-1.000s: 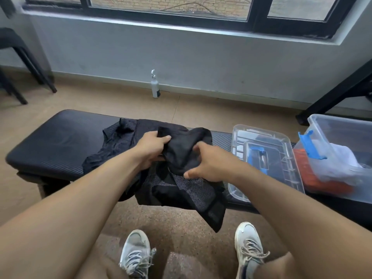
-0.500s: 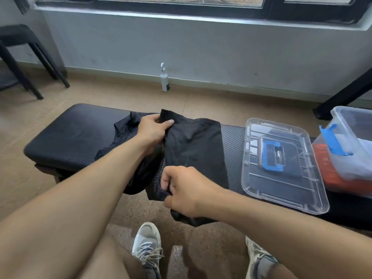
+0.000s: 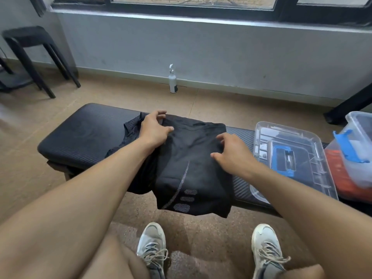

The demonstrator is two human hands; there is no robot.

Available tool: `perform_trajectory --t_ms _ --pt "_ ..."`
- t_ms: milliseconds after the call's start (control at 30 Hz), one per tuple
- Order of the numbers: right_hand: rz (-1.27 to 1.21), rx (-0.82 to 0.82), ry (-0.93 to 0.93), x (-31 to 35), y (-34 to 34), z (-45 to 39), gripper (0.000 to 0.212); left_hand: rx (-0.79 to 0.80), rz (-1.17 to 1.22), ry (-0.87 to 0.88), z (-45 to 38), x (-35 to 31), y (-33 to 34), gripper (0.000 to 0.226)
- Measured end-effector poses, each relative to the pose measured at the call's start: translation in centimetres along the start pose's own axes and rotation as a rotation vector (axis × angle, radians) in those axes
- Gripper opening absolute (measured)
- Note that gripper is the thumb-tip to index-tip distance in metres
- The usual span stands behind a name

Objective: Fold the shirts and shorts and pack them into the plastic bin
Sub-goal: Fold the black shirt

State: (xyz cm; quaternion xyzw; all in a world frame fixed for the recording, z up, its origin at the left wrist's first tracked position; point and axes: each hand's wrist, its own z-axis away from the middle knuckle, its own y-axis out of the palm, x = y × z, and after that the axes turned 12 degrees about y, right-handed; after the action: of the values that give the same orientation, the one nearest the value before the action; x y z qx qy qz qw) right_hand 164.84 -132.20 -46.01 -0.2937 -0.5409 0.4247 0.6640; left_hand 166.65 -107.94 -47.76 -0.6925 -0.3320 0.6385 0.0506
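A pair of black shorts (image 3: 193, 168) with grey mesh marks lies spread across the black padded bench (image 3: 80, 137), its lower hem hanging over the front edge. My left hand (image 3: 154, 127) rests on its upper left corner with fingers loosely bent. My right hand (image 3: 231, 152) lies on the right side of the shorts, fingers relaxed. Another black mesh garment (image 3: 130, 129) sits crumpled under and left of the shorts. The clear plastic bin (image 3: 360, 125) stands at the far right of the bench, holding folded orange and white clothes.
The bin's clear lid (image 3: 285, 137) with a blue handle lies upside down on the bench, between the shorts and the bin. A white spray bottle (image 3: 172, 80) stands by the wall. A black stool (image 3: 30, 55) is at the back left. My shoes are below.
The shorts went from bunched in both hands to laid flat on the bench. My right hand let go of the lower cloth and moved up onto the right side.
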Motion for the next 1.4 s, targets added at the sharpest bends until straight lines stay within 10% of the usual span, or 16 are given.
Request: perform_trajectory --t_ms 400,600,767,1033,1167,1300,1400 --pt "-0.560 -0.017 0.360 0.1 0.5 -5.5 0.086 -0.004 -0.088 0.053 0.4 -0.3 0.2 0.060" --pt "-0.846 0.208 0.508 0.3 -0.6 -7.3 0.031 -0.021 -0.058 0.060 0.4 0.1 0.2 0.056" --pt "-1.092 0.369 0.283 0.4 -3.0 -5.8 0.026 0.057 -0.114 0.137 0.1 -0.5 0.3 0.071" --pt "-0.905 0.441 -0.173 -0.9 -7.0 -0.9 0.037 0.655 -0.221 0.436 1.9 -6.6 -0.3 0.131" --pt "-0.811 0.572 -0.272 -1.3 -8.1 0.5 0.042 0.881 -0.158 0.492 2.4 -8.4 0.1 0.110" --pt "-0.788 0.562 -0.269 -1.7 -8.9 1.1 0.042 1.000 0.052 0.349 3.8 -10.4 0.4 0.035" --pt "-0.892 0.470 -0.193 -2.2 -9.2 1.0 0.044 1.031 0.082 0.272 4.1 -10.6 0.3 0.035"
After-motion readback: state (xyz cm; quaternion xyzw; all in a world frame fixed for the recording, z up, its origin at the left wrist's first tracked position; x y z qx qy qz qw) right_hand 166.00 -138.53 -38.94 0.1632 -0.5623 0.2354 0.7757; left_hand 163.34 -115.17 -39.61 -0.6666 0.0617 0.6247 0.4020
